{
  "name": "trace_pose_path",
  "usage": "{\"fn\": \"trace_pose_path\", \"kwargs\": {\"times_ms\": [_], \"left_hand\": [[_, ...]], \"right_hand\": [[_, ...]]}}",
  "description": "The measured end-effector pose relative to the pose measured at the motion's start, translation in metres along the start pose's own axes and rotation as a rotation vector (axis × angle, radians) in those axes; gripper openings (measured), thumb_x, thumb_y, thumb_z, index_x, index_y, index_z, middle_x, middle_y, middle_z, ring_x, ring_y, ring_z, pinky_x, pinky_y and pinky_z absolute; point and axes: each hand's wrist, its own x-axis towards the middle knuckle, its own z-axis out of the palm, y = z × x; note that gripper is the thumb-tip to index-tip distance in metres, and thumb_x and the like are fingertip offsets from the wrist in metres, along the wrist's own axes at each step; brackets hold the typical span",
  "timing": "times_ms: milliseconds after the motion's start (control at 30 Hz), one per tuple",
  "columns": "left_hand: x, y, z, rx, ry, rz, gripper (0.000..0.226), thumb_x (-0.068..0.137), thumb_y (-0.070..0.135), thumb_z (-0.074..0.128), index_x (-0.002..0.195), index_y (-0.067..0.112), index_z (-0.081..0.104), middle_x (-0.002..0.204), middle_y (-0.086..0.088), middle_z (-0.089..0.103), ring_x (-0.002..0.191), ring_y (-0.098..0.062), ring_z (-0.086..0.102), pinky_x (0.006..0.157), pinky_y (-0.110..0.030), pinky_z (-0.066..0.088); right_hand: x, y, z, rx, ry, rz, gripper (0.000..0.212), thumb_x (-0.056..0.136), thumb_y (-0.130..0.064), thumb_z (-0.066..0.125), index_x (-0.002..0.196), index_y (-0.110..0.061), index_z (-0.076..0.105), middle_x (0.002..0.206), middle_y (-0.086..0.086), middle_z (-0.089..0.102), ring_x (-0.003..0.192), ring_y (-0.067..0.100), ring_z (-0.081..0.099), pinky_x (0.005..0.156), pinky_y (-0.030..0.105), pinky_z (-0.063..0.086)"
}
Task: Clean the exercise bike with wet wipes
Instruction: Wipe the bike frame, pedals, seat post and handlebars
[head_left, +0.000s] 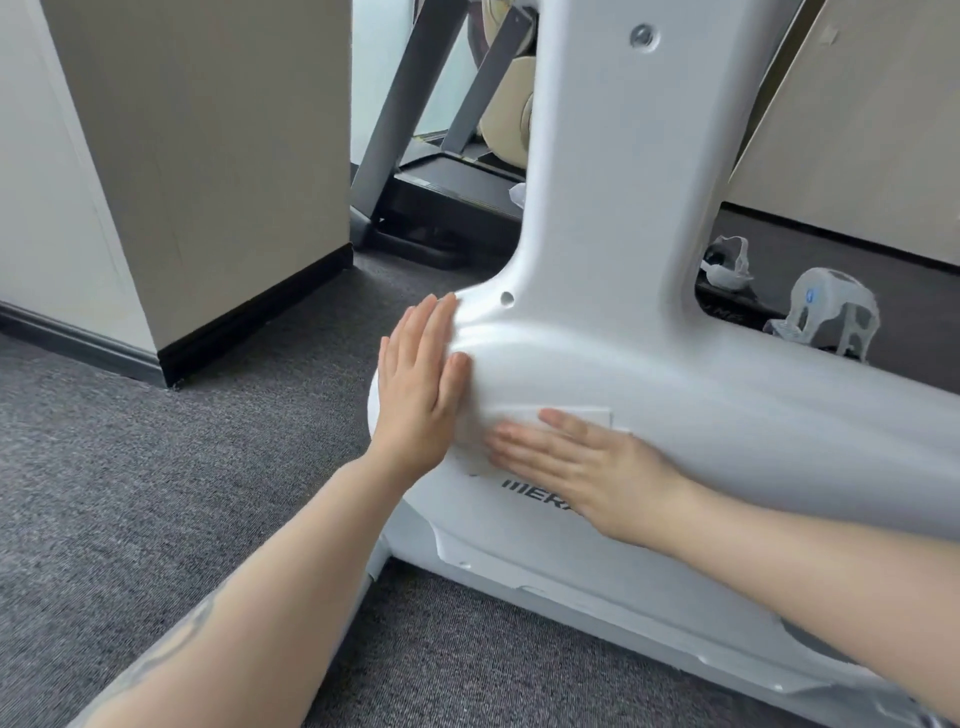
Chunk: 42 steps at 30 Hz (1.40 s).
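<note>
The white exercise bike fills the middle and right of the view, its rounded body low over the carpet. My left hand lies flat with straight fingers against the front curve of the body. My right hand presses a white wet wipe flat onto the side panel, just above dark lettering. The wipe is thin and nearly the same colour as the bike; only its upper edge and corner show past my fingers.
Grey carpet covers the floor. A beige wall corner with black skirting stands to the left. A dark treadmill sits behind the bike. A pedal with a clear strap shows at the right.
</note>
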Motion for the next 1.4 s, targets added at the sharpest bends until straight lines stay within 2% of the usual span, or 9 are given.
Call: {"fn": "trace_pose_path", "kwargs": {"times_ms": [233, 433, 567, 667, 733, 933, 1100, 1200, 1400], "left_hand": [[0.007, -0.002, -0.005, -0.003, -0.025, 0.008, 0.062, 0.093, 0.050, 0.021, 0.148, 0.023, 0.026, 0.155, -0.002, 0.025, 0.144, -0.015, 0.014, 0.116, -0.030, 0.008], [0.006, -0.003, -0.010, 0.003, -0.116, -0.017, 0.066, 0.090, 0.054, 0.019, 0.151, 0.028, 0.018, 0.158, 0.002, 0.015, 0.146, -0.014, 0.005, 0.119, -0.040, 0.006], [0.004, -0.001, -0.008, 0.000, -0.130, -0.047, 0.068, 0.089, 0.056, 0.014, 0.151, 0.031, 0.010, 0.160, 0.006, 0.007, 0.146, -0.011, -0.004, 0.119, -0.039, 0.000], [0.005, -0.002, -0.007, 0.002, -0.125, -0.043, 0.069, 0.088, 0.056, 0.015, 0.151, 0.029, 0.011, 0.160, 0.005, 0.008, 0.146, -0.013, -0.003, 0.119, -0.038, 0.000], [0.006, -0.002, -0.008, 0.001, -0.131, -0.045, 0.070, 0.087, 0.057, 0.015, 0.151, 0.029, 0.011, 0.160, 0.005, 0.008, 0.146, -0.013, -0.002, 0.119, -0.037, 0.000], [0.004, -0.001, -0.010, -0.001, -0.159, -0.048, 0.069, 0.088, 0.058, 0.015, 0.151, 0.031, 0.009, 0.160, 0.009, 0.005, 0.146, -0.008, -0.006, 0.119, -0.036, -0.001], [0.001, 0.001, -0.004, 0.049, -0.085, -0.035, 0.064, 0.092, 0.053, 0.014, 0.152, 0.028, 0.012, 0.159, 0.005, 0.010, 0.146, -0.012, -0.001, 0.119, -0.041, 0.002], [-0.006, 0.010, 0.009, 0.087, 0.088, -0.043, 0.056, 0.098, 0.041, 0.016, 0.151, 0.023, 0.019, 0.158, 0.000, 0.017, 0.146, -0.017, 0.008, 0.118, -0.042, 0.007], [-0.013, 0.028, 0.026, 0.069, 0.210, -0.148, 0.056, 0.097, 0.039, 0.014, 0.151, 0.026, 0.015, 0.161, -0.004, 0.005, 0.147, -0.014, 0.000, 0.116, -0.026, -0.003]], "right_hand": [[0.016, -0.013, 0.001, 0.007, 0.042, 0.115, 0.062, 0.094, -0.020, 0.028, 0.152, -0.012, 0.011, 0.160, 0.001, 0.009, 0.147, 0.017, 0.008, 0.118, 0.042, -0.002], [0.011, -0.081, 0.025, -0.049, -0.226, -0.225, 0.065, 0.090, -0.015, 0.015, 0.151, -0.009, -0.008, 0.158, 0.002, -0.015, 0.144, 0.020, -0.017, 0.107, 0.050, -0.024], [-0.014, -0.070, 0.045, -0.273, -0.084, -0.089, 0.051, 0.099, -0.028, -0.004, 0.147, -0.016, -0.021, 0.155, -0.016, -0.019, 0.142, 0.006, -0.023, 0.114, 0.032, -0.022], [0.040, -0.052, 0.026, -0.059, -0.074, -0.056, 0.057, 0.094, -0.020, 0.008, 0.148, -0.008, -0.005, 0.159, -0.008, 0.005, 0.146, 0.014, 0.001, 0.116, 0.043, -0.012], [0.076, -0.053, 0.008, -0.102, -0.071, -0.057, 0.064, 0.093, -0.023, 0.015, 0.146, -0.004, -0.015, 0.159, 0.003, -0.007, 0.145, 0.025, -0.012, 0.113, 0.051, -0.019], [-0.029, -0.125, 0.048, -0.132, -0.358, -0.134, 0.068, 0.096, -0.047, 0.010, 0.144, -0.019, -0.028, 0.154, -0.009, -0.028, 0.142, 0.014, -0.027, 0.114, 0.039, -0.022], [-0.073, -0.043, 0.027, 0.078, -0.079, 0.081, 0.061, 0.094, -0.016, 0.020, 0.153, -0.016, 0.004, 0.160, -0.004, 0.002, 0.147, 0.011, 0.003, 0.118, 0.036, 0.005], [-0.041, -0.029, 0.006, -0.029, 0.023, 0.286, 0.068, 0.091, -0.019, 0.033, 0.153, -0.019, 0.006, 0.160, -0.003, 0.000, 0.147, 0.014, 0.001, 0.118, 0.042, -0.005], [-0.068, -0.021, 0.014, -0.054, -0.106, 0.000, 0.073, 0.087, -0.022, 0.042, 0.152, -0.014, 0.009, 0.160, -0.004, 0.003, 0.146, 0.012, -0.002, 0.117, 0.046, -0.015]]}}
